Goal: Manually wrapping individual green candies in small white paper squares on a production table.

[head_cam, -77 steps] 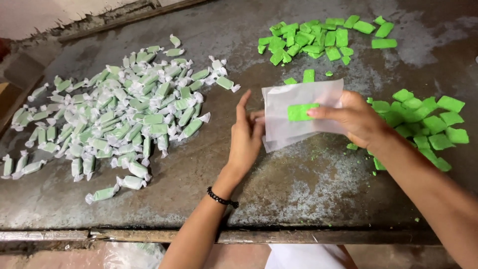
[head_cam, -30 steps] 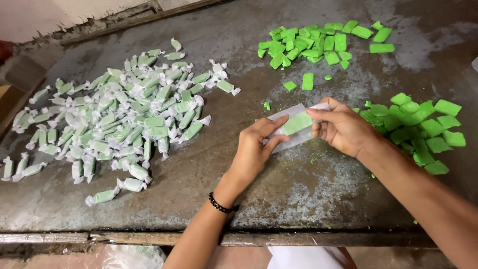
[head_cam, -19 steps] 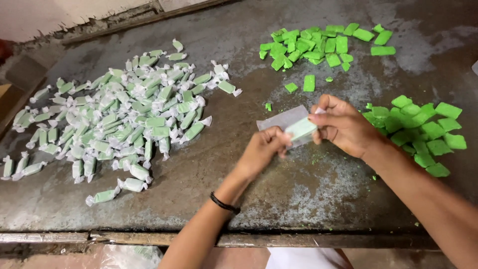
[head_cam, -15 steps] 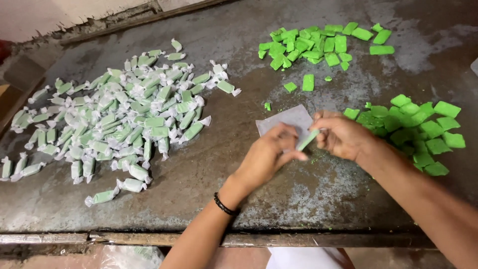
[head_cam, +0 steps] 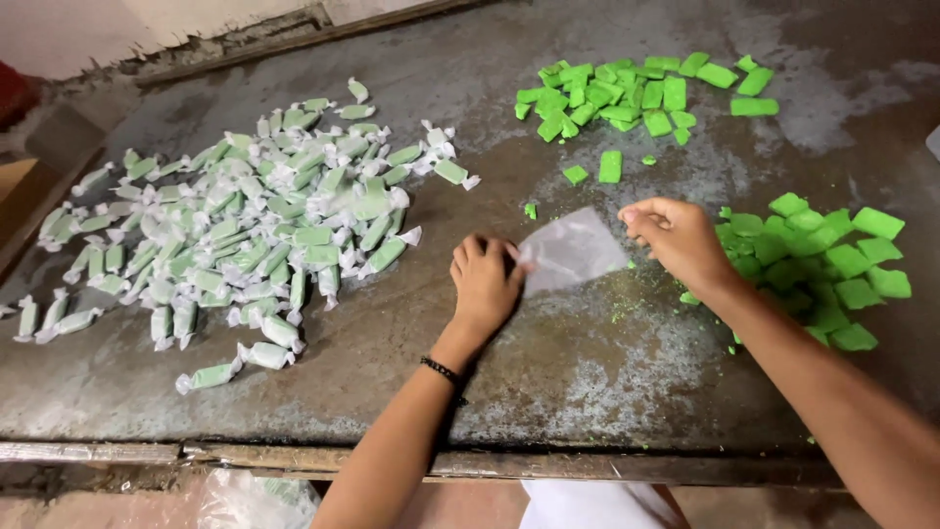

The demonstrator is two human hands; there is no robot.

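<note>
Clear wrapper sheet point(head_cam: 571, 252) was pinched by left hand point(head_cam: 485, 282). Right hand point(head_cam: 676, 238) was curled, fingertips together, beside green candy pile point(head_cam: 818, 269).

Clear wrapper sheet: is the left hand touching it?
Touching. The head view shows the left hand with its fingertips on the left edge of the clear wrapper sheet.

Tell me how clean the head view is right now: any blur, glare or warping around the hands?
Head view: light is soft and even, with faint shadows under the left hand and right hand; the wrapper sheet is translucent with a mild sheen; the metal table shows dull pale patches, no hard glare; wrapped candies and green pieces read sharp; edges bow slightly from the wide lens.
</note>
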